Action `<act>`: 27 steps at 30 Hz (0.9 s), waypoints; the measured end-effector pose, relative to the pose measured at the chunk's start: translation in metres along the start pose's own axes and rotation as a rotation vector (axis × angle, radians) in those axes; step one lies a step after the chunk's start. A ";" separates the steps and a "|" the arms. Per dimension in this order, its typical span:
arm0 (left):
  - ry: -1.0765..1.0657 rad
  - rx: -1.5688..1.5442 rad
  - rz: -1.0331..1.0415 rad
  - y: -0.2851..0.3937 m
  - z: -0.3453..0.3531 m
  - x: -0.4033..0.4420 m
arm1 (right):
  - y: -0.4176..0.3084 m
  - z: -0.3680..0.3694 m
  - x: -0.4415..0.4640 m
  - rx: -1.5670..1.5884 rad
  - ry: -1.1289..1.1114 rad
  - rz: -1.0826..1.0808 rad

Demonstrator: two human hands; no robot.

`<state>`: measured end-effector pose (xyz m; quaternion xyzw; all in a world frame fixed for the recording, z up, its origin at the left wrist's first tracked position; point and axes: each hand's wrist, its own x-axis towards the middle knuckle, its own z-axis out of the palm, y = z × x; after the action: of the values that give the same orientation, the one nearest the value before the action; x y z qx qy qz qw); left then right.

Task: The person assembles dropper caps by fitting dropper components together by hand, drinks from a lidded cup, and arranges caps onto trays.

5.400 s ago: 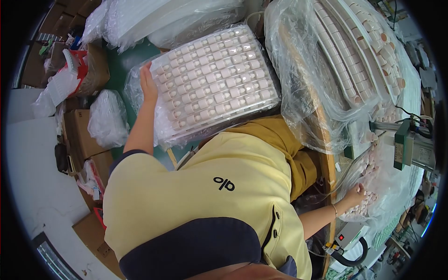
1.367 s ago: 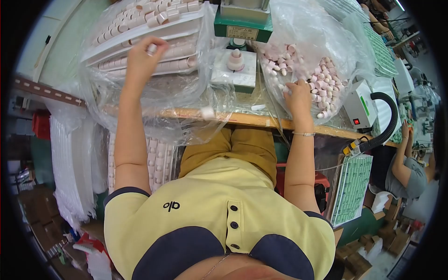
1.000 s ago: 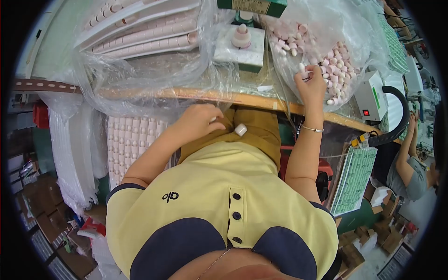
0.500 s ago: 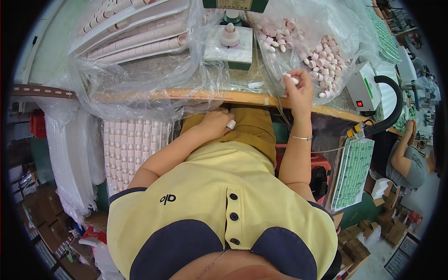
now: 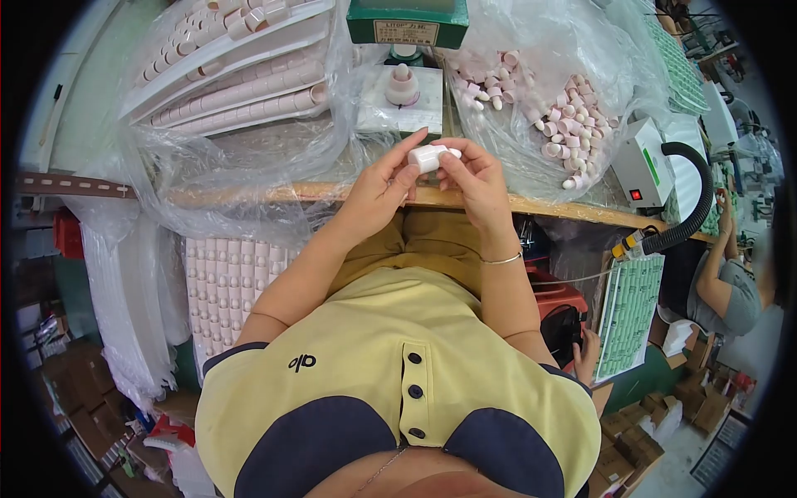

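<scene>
Workbench (image 5: 573, 208), right: two clusters of pink pieces (image 5: 568, 127) (overlapped, uncountable). Left hand (image 5: 375, 189): fingers pinching one white cap (image 5: 426, 158). Right hand (image 5: 481, 181): fingers pinching one white tip (image 5: 454, 153).

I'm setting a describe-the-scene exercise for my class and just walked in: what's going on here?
A person holds a small white cylinder in the left hand, while the right hand pinches its narrow end, in front of a white-topped block. A pinkish piece stands on that block. Loose pink-and-white pieces lie on clear plastic to the right; rows of pink cylinders lie to the left.
</scene>
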<state>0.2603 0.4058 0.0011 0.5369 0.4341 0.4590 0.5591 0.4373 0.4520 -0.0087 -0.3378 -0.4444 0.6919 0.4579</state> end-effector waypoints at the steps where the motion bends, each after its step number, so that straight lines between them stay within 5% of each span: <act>1: 0.016 -0.092 0.026 -0.002 -0.001 0.002 | -0.001 0.002 0.001 -0.002 -0.001 -0.002; 6: -0.009 -0.208 -0.124 -0.009 -0.026 0.009 | -0.001 0.010 0.006 -0.325 -0.027 -0.368; 14: 0.043 0.028 0.038 0.012 -0.026 0.007 | -0.005 0.009 0.000 -0.454 0.046 -0.195; 22: 0.101 0.848 0.874 0.015 -0.022 0.009 | -0.005 0.001 -0.002 0.046 -0.002 0.212; 27: 0.032 0.812 0.912 0.020 -0.018 0.015 | -0.010 -0.006 -0.003 0.172 -0.083 0.294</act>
<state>0.2446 0.4244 0.0205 0.8320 0.3093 0.4577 0.0503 0.4466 0.4527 -0.0018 -0.3301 -0.3479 0.8002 0.3603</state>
